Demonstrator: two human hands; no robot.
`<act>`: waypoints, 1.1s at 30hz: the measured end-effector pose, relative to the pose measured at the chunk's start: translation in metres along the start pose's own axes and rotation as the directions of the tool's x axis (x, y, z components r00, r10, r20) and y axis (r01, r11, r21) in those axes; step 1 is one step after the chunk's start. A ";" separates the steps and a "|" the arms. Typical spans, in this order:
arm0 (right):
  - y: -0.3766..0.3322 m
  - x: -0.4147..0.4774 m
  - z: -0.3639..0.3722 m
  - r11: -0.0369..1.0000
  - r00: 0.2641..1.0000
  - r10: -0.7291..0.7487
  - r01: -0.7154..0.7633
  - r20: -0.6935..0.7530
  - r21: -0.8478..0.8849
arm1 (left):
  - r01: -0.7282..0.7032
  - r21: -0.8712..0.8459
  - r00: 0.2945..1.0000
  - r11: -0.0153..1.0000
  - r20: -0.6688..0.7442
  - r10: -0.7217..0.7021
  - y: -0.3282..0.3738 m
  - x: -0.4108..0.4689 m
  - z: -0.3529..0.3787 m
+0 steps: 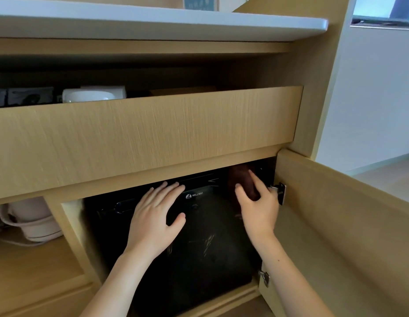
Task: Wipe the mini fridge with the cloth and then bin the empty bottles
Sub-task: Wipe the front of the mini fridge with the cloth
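Wooden cabinet, door open: black mini fridge sits inside. We rest the left hand flat on it, fingers apart; the right hand grips the dark brown cloth against the fridge's upper right corner.
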State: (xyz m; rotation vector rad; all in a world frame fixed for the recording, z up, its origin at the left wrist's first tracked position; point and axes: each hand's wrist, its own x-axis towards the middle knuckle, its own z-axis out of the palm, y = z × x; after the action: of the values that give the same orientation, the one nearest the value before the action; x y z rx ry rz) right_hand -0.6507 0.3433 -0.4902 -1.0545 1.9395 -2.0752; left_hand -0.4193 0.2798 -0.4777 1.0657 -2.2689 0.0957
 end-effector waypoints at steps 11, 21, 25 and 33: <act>-0.006 -0.008 0.009 0.997 0.995 -0.015 0.008 0.097 0.075 | 0.007 0.011 1.000 1.000 -0.003 -0.007 0.006 0.000 -0.002; -0.030 -0.047 0.050 0.948 0.930 -0.277 0.306 0.242 -0.089 | -0.064 0.067 0.987 0.996 -0.140 0.073 -0.017 -0.018 -0.014; -0.036 -0.051 0.053 0.966 0.957 -0.221 0.241 0.186 -0.092 | 0.051 0.115 0.949 0.992 -0.314 -0.012 -0.062 -0.062 -0.037; -0.050 -0.127 0.111 0.896 0.855 -0.372 0.432 0.360 -0.099 | -0.007 -0.066 0.971 0.998 -0.240 -0.009 -0.088 -0.078 -0.039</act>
State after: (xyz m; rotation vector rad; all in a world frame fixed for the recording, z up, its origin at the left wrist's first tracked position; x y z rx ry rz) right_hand -0.4764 0.3254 -0.5021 -1.8608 1.8734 -1.7501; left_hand -0.2988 0.2851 -0.5069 0.9654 -2.0395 0.1405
